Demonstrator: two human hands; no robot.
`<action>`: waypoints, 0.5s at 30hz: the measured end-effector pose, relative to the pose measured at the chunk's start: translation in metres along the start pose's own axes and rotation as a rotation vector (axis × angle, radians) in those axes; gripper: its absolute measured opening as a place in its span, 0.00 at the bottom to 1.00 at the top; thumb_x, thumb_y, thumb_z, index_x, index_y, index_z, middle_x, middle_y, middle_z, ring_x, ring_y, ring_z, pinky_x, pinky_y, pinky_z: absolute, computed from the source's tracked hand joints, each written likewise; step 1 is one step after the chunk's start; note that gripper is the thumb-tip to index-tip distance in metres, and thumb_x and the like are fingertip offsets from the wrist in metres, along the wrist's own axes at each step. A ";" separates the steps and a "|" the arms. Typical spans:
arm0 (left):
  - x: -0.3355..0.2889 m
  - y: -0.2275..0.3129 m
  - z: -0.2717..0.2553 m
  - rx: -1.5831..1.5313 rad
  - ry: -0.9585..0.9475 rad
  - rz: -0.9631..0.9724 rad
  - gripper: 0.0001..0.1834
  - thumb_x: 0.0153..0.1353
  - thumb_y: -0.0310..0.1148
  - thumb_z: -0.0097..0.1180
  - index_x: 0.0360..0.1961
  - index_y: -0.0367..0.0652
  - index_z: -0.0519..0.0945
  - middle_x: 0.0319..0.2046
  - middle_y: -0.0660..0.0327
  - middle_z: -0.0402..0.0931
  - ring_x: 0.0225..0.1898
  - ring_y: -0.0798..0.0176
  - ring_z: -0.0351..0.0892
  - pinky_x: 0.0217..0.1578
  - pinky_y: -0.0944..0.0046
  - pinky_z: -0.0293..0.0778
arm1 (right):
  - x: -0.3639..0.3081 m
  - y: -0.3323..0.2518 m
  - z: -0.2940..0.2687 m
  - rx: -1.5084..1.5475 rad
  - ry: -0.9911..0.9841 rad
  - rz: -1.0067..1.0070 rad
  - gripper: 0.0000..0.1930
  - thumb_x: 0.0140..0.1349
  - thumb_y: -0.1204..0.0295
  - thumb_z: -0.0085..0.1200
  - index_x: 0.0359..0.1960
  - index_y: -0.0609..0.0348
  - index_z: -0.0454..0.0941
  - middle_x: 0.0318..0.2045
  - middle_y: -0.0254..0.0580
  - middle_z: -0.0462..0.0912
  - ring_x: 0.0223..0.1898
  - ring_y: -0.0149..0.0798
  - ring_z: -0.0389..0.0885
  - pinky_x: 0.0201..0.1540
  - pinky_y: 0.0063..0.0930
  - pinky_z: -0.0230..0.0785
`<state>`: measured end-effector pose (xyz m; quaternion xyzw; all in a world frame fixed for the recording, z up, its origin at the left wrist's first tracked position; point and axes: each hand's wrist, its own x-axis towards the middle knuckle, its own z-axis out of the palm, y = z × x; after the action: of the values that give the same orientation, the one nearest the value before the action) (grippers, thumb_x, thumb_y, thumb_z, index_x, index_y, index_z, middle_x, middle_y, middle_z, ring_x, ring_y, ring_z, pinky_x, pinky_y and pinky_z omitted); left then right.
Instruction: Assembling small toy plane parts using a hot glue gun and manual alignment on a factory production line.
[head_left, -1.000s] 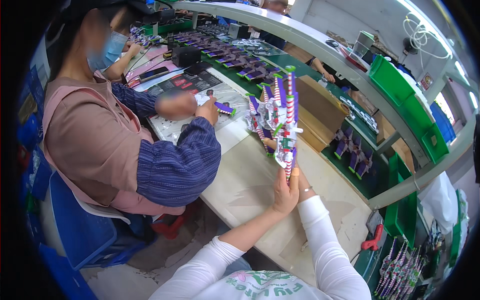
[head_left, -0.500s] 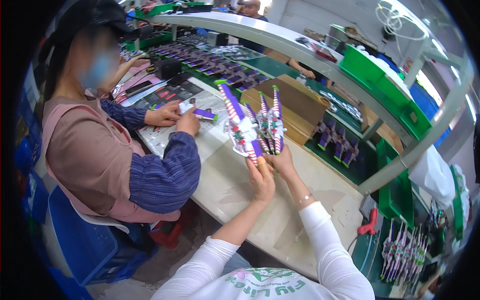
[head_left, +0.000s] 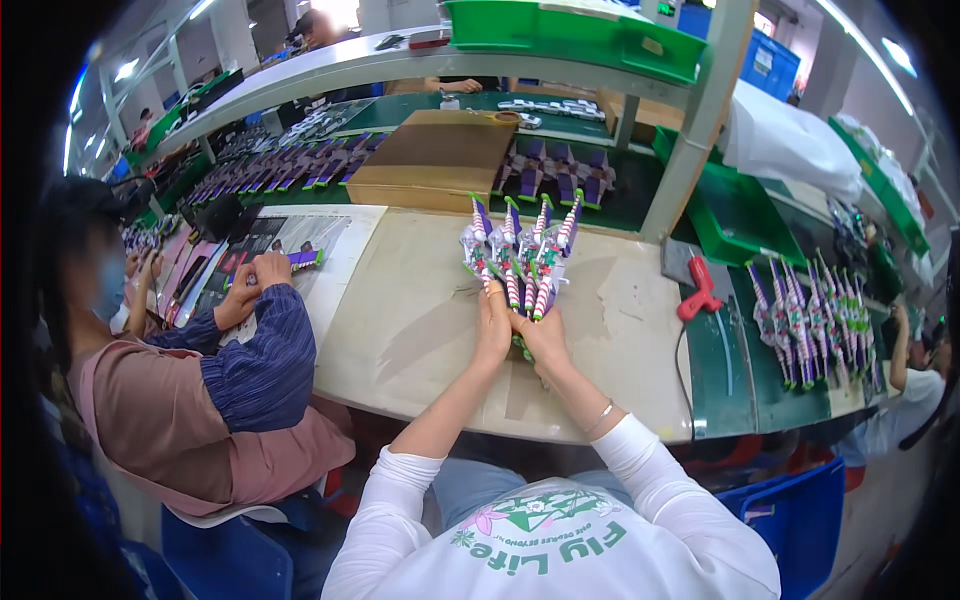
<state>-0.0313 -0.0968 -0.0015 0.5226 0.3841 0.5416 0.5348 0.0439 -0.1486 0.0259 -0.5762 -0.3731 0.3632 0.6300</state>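
Observation:
Above the pale tabletop, I hold several toy wings (head_left: 515,250) upright, side by side like a fan. They are purple and white with red-striped edges, green tips and small parts at the middle. My left hand (head_left: 491,328) is closed around the lower ends at the left. My right hand (head_left: 545,342) grips the lower ends at the right, close against the left one. The palms and the lowest tips are partly hidden by my fingers.
A co-worker at my left handles a purple wing (head_left: 305,258). Ahead lie a cardboard box (head_left: 430,150) and more wings (head_left: 555,170) below a white shelf (head_left: 400,62). At right are a red glue gun (head_left: 702,290), a green bin (head_left: 740,215) and a row of wings (head_left: 815,325).
My view has turned to the right. The separate wing at my left has come together with the others, and both hands now hold one bundle.

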 end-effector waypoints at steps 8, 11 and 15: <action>-0.014 0.038 0.003 -0.004 -0.075 -0.240 0.29 0.63 0.52 0.57 0.54 0.39 0.72 0.46 0.60 0.77 0.46 0.69 0.74 0.47 0.66 0.69 | -0.002 -0.003 -0.015 -0.412 0.131 -0.052 0.40 0.67 0.41 0.36 0.43 0.80 0.69 0.36 0.73 0.78 0.43 0.66 0.78 0.45 0.49 0.69; -0.018 0.045 0.003 0.004 -0.153 -0.373 0.27 0.57 0.51 0.64 0.47 0.39 0.78 0.39 0.64 0.80 0.39 0.72 0.77 0.41 0.68 0.72 | -0.005 -0.001 -0.021 -0.419 0.164 -0.089 0.40 0.67 0.40 0.34 0.40 0.80 0.69 0.31 0.75 0.78 0.39 0.70 0.78 0.41 0.55 0.68; -0.014 0.047 -0.005 -0.023 -0.225 -0.502 0.28 0.55 0.49 0.67 0.48 0.39 0.78 0.40 0.62 0.81 0.38 0.69 0.81 0.39 0.67 0.75 | 0.000 -0.001 -0.033 -0.484 0.112 -0.023 0.39 0.67 0.41 0.34 0.37 0.79 0.72 0.29 0.75 0.78 0.37 0.70 0.78 0.41 0.56 0.68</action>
<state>-0.0461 -0.1159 0.0411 0.4617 0.4337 0.3348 0.6976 0.0731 -0.1641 0.0254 -0.7252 -0.4202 0.2236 0.4976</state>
